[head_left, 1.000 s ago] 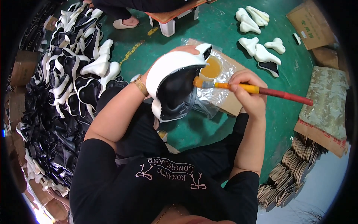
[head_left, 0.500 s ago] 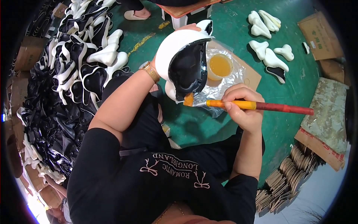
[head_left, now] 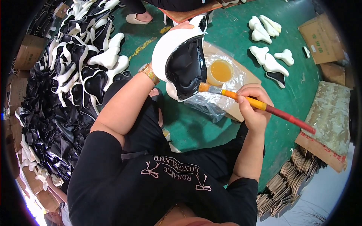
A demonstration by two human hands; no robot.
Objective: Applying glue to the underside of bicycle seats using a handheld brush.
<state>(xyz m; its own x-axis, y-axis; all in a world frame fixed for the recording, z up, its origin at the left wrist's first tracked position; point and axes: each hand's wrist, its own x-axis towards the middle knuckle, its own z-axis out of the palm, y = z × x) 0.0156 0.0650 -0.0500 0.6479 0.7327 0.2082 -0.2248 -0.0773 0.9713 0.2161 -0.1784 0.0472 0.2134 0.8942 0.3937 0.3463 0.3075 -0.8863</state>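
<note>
My left hand (head_left: 183, 25) grips a white foam bicycle saddle (head_left: 160, 52) from behind; only its fingertips show at the far edge, the palm hidden. The saddle's hollow black underside faces me, its rim glossy and wet-looking. In my right hand (head_left: 254, 105) is a paint brush (head_left: 241, 98) with a yellow and red handle, held between thumb and fingers. Its amber-stained bristles touch the saddle's near right rim. Just beyond the brush stands a tub of amber liquid (head_left: 221, 72), on clear plastic film (head_left: 235, 77) over cardboard (head_left: 250, 75).
A large heap of white saddle pads and black shells (head_left: 56, 109) fills the left. Several white pads (head_left: 260, 30) lie on the green floor at far right, near cardboard boxes (head_left: 320, 37). Stacked cardboard pieces (head_left: 290, 177) stand at lower right. Another person's foot (head_left: 143, 17) is at the top.
The brush has moved right and away from me, along the saddle's rim, its handle now tilting down to the right. The saddle has shifted slightly left.
</note>
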